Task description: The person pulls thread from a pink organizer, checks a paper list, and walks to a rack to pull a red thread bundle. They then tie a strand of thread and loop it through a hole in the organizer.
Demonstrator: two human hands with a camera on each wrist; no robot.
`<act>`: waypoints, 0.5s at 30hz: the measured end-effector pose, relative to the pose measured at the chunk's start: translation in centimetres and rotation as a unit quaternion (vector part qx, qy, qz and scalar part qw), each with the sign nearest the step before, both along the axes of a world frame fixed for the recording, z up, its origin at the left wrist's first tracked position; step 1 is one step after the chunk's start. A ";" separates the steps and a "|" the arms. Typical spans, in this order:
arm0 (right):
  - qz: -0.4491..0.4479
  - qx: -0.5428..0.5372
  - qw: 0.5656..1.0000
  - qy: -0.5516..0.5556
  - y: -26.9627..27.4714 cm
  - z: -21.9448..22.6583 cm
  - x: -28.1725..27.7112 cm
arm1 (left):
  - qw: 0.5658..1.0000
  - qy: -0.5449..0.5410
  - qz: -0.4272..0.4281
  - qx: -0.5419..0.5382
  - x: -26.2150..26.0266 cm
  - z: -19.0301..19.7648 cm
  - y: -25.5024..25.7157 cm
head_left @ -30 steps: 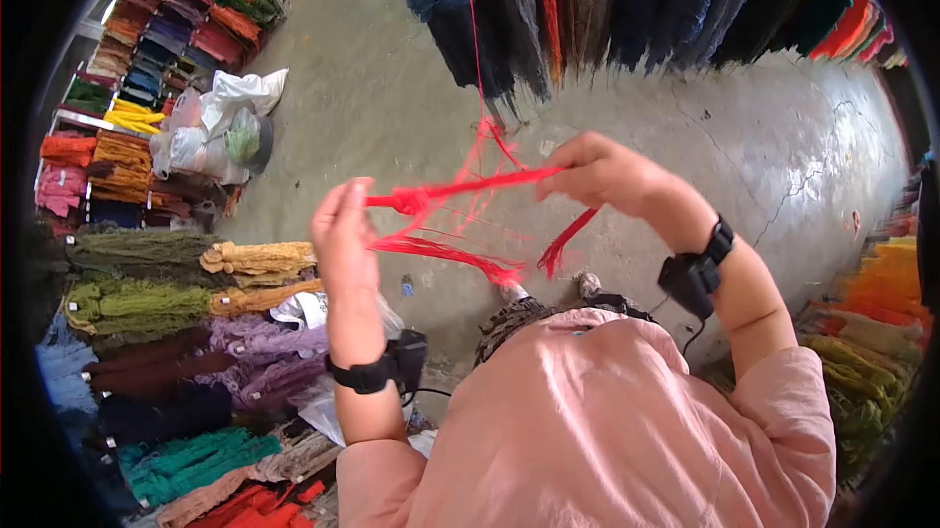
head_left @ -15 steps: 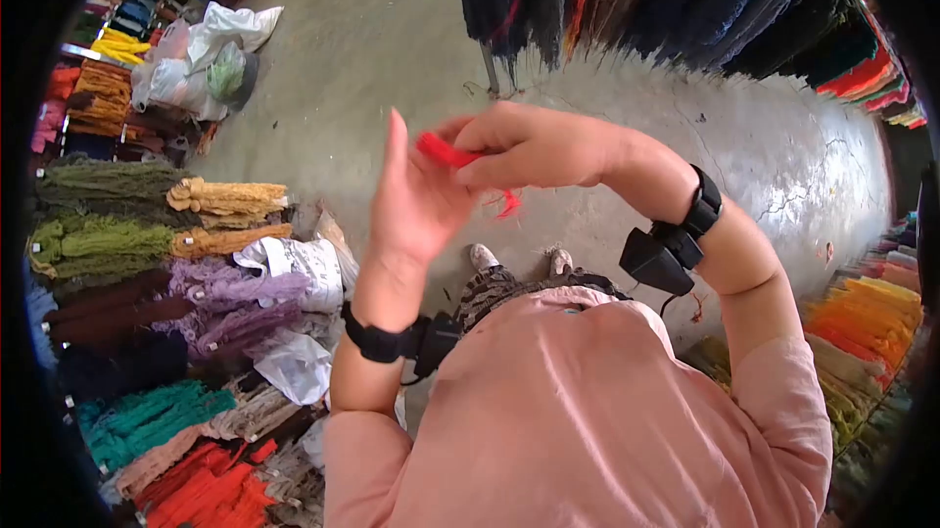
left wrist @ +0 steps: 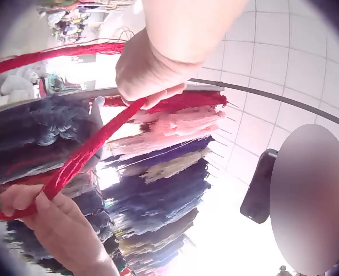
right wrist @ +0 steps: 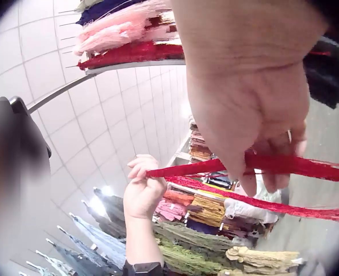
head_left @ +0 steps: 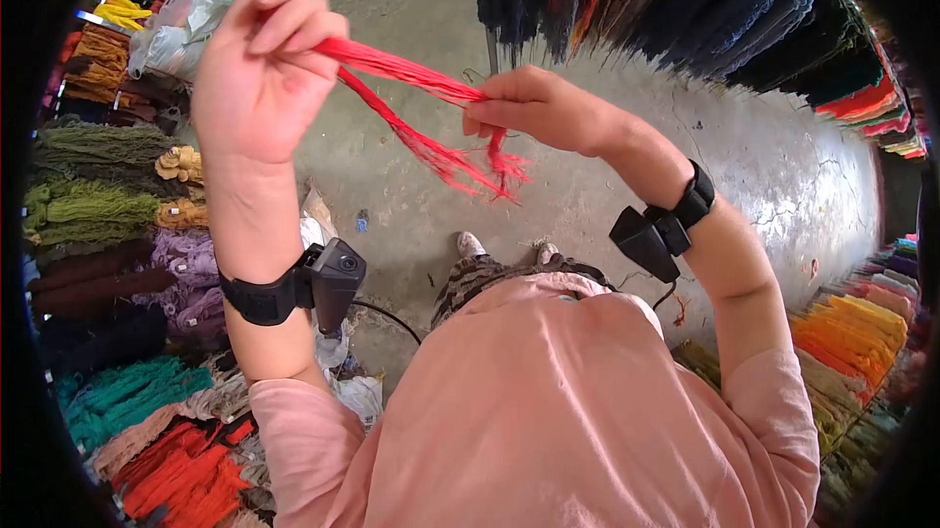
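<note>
A bundle of bright red yarn [head_left: 406, 70] stretches between my two hands in the head view. My left hand [head_left: 264, 78], raised at the upper left with its palm toward the camera, grips one end with curled fingers. My right hand [head_left: 558, 112], lower and to the right, pinches the bundle between thumb and fingers. A short frayed end dangles below the right hand. From the left hand a second red length [head_left: 392, 127] hangs loose, its strands spread at the tip. The left wrist view shows the yarn [left wrist: 89, 149] running slanted between the left hand [left wrist: 149, 75] and right hand [left wrist: 63, 227].
Dark blue and black yarn skeins [head_left: 666, 9] hang from a rack ahead. Stacks of coloured yarn, including green [head_left: 93, 200] and orange-red [head_left: 186, 474], lie on the left; orange skeins [head_left: 852, 337] lie on the right. White bags [head_left: 181, 39] stand on the concrete floor [head_left: 627, 205].
The hands, apart with knotted yarn a second ago, came together around a red bundle, then parted again. My left hand has moved up and left, pulling the yarn out between them.
</note>
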State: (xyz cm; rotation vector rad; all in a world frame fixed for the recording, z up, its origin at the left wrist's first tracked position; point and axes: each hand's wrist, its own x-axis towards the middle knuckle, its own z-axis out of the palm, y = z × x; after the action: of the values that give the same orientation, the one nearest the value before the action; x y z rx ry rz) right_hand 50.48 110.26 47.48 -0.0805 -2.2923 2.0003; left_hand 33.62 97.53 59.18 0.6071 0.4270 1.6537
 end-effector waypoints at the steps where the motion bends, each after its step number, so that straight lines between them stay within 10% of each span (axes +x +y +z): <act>1: -0.013 -0.017 1.000 0.004 -0.6 0.1 -0.5 | 0.999 -0.044 -0.015 0.023 -0.9 -0.4 -0.2; 7: -0.010 -0.177 0.984 -0.016 -5.0 -0.7 -3.7 | 0.920 -0.066 0.285 -0.259 -0.3 -6.0 -2.5; 11: 0.063 -0.140 0.986 -0.070 -6.8 -3.7 -3.8 | 0.948 -0.289 0.035 -0.131 -0.7 -12.4 -5.4; 15: 0.007 0.069 0.998 0.004 -7.6 -7.0 -1.4 | 0.960 -0.165 0.134 -0.180 2.6 -13.2 -6.1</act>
State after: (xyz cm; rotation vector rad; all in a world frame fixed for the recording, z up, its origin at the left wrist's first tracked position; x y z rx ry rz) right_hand 49.04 102.71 40.43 -0.0456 -2.4235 1.8391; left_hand 36.19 91.46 45.99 -0.0027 0.5648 1.8339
